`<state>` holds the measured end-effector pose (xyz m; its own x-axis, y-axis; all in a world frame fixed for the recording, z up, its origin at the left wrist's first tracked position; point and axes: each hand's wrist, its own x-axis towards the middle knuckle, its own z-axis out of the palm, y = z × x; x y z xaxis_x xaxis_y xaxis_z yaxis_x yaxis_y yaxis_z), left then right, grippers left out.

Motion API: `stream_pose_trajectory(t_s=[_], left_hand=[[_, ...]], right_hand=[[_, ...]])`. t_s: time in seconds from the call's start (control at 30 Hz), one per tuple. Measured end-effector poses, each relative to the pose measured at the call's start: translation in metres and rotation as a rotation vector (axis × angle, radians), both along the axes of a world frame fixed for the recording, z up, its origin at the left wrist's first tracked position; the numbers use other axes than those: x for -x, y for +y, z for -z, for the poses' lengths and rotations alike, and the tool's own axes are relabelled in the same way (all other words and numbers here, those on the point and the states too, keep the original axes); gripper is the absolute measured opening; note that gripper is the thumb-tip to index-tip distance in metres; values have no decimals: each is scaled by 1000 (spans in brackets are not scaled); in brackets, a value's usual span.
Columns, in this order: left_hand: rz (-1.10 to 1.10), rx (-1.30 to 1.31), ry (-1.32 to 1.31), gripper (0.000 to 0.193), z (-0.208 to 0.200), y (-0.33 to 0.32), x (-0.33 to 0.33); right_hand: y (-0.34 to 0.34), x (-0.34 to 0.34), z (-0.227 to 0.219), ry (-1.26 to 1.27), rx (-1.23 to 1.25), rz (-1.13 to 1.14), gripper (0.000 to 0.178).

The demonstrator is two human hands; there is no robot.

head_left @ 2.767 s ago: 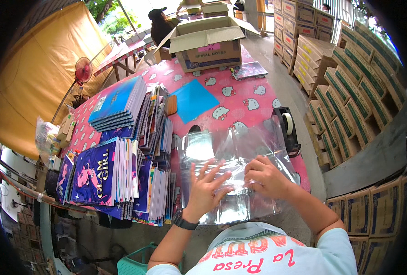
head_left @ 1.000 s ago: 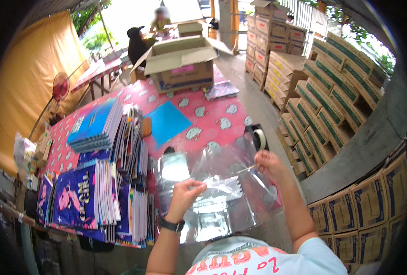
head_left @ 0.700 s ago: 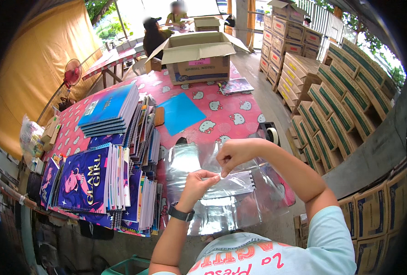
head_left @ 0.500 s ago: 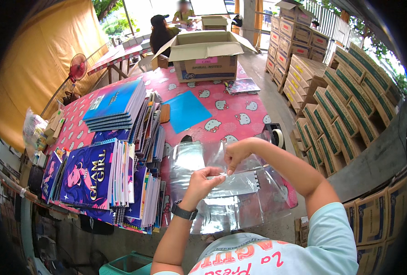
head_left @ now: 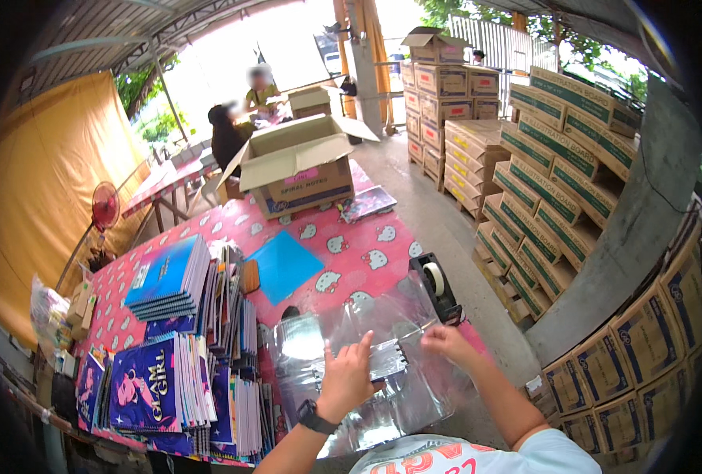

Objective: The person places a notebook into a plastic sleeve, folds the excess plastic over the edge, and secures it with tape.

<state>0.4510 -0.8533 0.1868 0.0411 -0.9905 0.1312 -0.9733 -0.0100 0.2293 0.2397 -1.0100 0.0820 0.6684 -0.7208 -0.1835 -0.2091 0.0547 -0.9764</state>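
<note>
My left hand (head_left: 349,378) lies palm down with fingers spread on clear plastic sheets (head_left: 319,332) at the table's near side. Under its fingers is a narrow, shiny clear piece (head_left: 384,358) with a dark toothed edge at its right end; what it is I cannot tell. My right hand (head_left: 448,345) is closed in a pinch over the right part of the plastic, just short of a black tape dispenser (head_left: 438,288) with a pale roll. Whatever its fingertips hold is too small to make out.
Stacks of spiral notebooks (head_left: 142,383) crowd the table's left side, blue ones (head_left: 165,276) behind. A blue sheet (head_left: 285,267) lies mid-table. An open carton (head_left: 304,189) stands at the far end beside booklets (head_left: 368,203). Piled cartons (head_left: 556,197) line the right. Two people sit beyond.
My hands, together over the plastic before, are now apart: the left has flattened onto the sheet, the right has moved right toward the tape dispenser. The whole view has shifted and tilted.
</note>
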Motion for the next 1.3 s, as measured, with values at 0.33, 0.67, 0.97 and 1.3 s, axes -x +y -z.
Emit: stream_pose_trajectory(t_s=[0.33, 0.67, 0.97, 1.3], left_hand=[[18, 457, 1626, 90, 7, 19, -28], [-108, 6, 1369, 103, 86, 39, -65], [19, 334, 1246, 93, 50, 57, -53], [2, 209, 1228, 84, 49, 49, -38]], right_hand=[[67, -39, 12, -802, -506, -60, 50], [47, -47, -6, -625, -312, -21, 81], [55, -51, -46, -534, 200, -309, 86], [52, -32, -64, -301, 117, -283, 77]])
